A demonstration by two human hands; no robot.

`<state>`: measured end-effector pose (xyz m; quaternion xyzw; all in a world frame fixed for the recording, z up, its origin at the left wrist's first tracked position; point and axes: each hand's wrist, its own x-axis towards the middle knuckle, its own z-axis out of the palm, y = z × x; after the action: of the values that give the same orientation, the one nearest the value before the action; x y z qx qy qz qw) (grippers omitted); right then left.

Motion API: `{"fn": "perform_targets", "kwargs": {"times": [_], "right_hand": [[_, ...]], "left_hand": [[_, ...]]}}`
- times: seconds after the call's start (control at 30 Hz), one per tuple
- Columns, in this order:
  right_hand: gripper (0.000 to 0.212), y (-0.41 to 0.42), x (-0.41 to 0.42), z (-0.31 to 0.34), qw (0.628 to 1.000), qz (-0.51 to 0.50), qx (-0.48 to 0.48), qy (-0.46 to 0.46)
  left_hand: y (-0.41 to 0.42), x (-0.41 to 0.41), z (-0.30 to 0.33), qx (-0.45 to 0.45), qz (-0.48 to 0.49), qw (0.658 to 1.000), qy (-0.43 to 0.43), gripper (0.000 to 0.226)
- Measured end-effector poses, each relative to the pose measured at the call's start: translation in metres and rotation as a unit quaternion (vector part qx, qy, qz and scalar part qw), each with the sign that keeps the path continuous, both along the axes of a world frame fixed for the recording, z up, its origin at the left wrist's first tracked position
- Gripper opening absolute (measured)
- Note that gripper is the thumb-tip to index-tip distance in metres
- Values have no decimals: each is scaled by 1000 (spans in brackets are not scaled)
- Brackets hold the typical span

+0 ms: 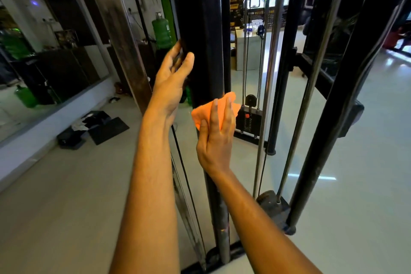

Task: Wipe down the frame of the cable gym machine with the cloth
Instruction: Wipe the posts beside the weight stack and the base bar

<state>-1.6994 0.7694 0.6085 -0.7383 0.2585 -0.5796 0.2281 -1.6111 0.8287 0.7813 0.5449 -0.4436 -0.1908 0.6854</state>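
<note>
an orange cloth (219,109) is pressed flat by the right hand (216,138) against the black upright post (201,29) of the machine frame. the left hand (172,80) is held loosely open, fingertips touching the post higher up. pale glossy floor (66,184) and a wall mirror (44,51) are seen beyond; the far posters are blurred.

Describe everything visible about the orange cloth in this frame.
The orange cloth looks like soft, slightly fuzzy fabric, bunched and folded rather than spread flat. The right hand presses it against the black upright post of the machine frame, fingers laid across it, so only its upper and side edges show. The left hand does not touch it.
</note>
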Motion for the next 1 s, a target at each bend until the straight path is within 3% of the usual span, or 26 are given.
{"fn": "perform_targets", "kwargs": {"times": [0.2,0.3,0.47,0.73,1.0], "right_hand": [[61,-15,10,50,999,-1,-29,-30],[66,-14,4,8,999,-4,-49,5],[91,-4,-9,-59,999,14,-6,35],[66,-10,6,20,999,20,-8,-43],[73,-8,2,-95,999,-15,-31,42]], "left_hand": [[-2,-1,-11,2,25,1000,3,59],[-6,-6,-23,-2,39,999,20,64],[-11,-13,-42,-9,53,998,30,63],[-6,-6,-46,8,55,998,31,54],[-4,-6,-72,16,30,998,44,50]]}}
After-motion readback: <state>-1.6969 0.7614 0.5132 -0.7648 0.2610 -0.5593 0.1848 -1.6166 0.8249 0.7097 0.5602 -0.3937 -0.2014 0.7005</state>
